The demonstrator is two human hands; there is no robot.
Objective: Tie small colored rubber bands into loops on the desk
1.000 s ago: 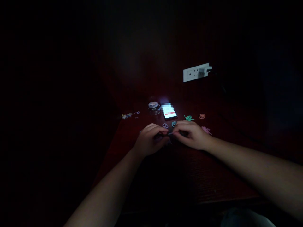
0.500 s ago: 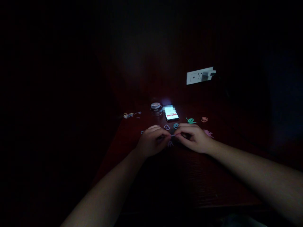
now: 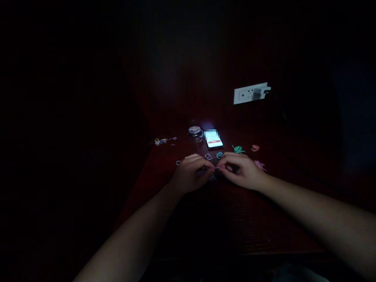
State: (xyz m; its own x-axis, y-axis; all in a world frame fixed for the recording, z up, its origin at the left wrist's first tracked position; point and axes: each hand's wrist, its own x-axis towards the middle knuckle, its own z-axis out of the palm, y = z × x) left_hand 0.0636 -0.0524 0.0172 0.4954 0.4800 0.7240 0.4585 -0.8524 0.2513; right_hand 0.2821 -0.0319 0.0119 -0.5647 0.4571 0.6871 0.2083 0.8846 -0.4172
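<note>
Head cam: our L hand (image 3: 192, 172) & R hand (image 3: 241, 170), fingertips closed, pinch a lilac strip (image 3: 217, 167), prob. shaping it; next needs steady hold.

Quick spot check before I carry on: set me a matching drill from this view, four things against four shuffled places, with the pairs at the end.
Things
1. Smartphone
2. Power socket
3. Thin purplish strip
4. Orange loops

Places
A. Right of the green strands
B. Between the left hand and the right hand, pinched by both
C. On the table, just right of the round jar
D. On the wall

Pairs
1-C
2-D
3-B
4-A
</note>
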